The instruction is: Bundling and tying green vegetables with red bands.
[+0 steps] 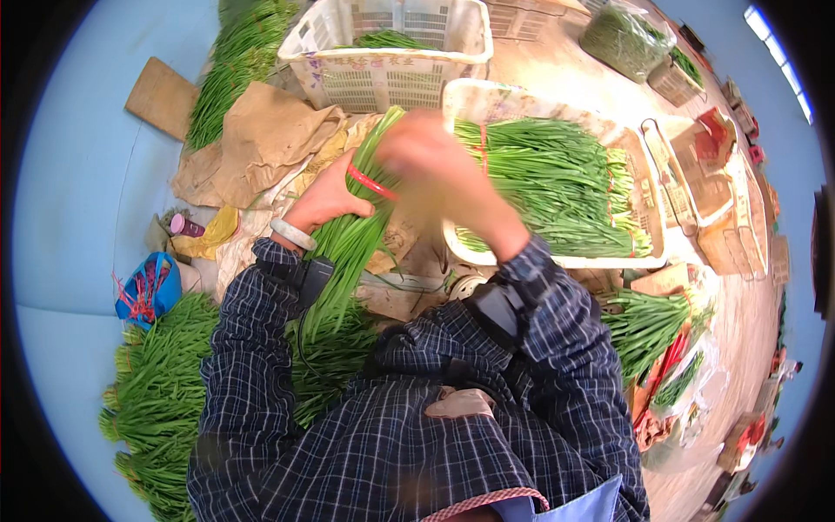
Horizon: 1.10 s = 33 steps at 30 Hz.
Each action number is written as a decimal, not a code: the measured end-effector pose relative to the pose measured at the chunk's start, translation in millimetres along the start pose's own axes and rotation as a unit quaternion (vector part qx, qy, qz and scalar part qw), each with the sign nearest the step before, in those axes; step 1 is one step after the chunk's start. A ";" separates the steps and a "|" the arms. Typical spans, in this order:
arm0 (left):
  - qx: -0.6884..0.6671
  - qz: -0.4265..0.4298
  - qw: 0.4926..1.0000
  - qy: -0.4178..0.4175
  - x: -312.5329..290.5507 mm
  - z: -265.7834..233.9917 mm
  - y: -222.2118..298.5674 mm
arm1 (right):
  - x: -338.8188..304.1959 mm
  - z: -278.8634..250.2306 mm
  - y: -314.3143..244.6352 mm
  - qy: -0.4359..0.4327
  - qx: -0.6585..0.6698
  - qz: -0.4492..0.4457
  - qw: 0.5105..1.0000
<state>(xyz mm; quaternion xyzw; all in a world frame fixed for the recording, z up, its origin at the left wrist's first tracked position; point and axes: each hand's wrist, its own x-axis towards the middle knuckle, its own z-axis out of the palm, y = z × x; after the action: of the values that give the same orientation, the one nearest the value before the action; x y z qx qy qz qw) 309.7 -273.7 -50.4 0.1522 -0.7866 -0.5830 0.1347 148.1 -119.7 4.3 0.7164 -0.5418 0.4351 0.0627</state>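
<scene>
A bunch of long, flat-leaved garlic chives [350,248] slants upright in front of me, with a red band [370,184] round its upper part. My left hand [327,200] is wrapped round the bunch just below and beside the band, thumb across the leaves. Over the top right of the bunch, my right hand [439,165] is smeared by motion. Its fingers are too blurred to show whether they grip anything. More banded garlic chives [548,183] lie in a white plastic crate [557,261] to the right of my hands.
Another white crate [391,80] stands at the back with some greens inside. Loose chives [170,400] are heaped at left, near a blue bag [150,287] of red bands. Brown sacking [265,130] lies far left. More bunches [648,331] lie by my right elbow.
</scene>
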 end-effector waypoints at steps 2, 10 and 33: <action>0.046 -0.013 0.999 -0.007 3.7 1.2 0.6 | -12.3 13.7 20.6 -0.053 -0.064 0.011 0.996; 0.092 -0.018 0.996 0.004 -5.3 -3.1 -0.8 | -38.2 -31.6 50.5 0.101 0.044 0.211 0.971; -0.481 -0.102 0.840 -0.229 19.5 -6.2 -4.3 | -89.7 88.9 4.7 0.166 0.733 0.317 0.579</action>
<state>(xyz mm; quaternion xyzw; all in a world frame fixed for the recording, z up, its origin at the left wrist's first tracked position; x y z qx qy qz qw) 294.6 -288.1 -52.1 0.0096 -0.3959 -0.9167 -0.0529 190.5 -106.7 -114.1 0.2163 -0.2113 0.7877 -0.5367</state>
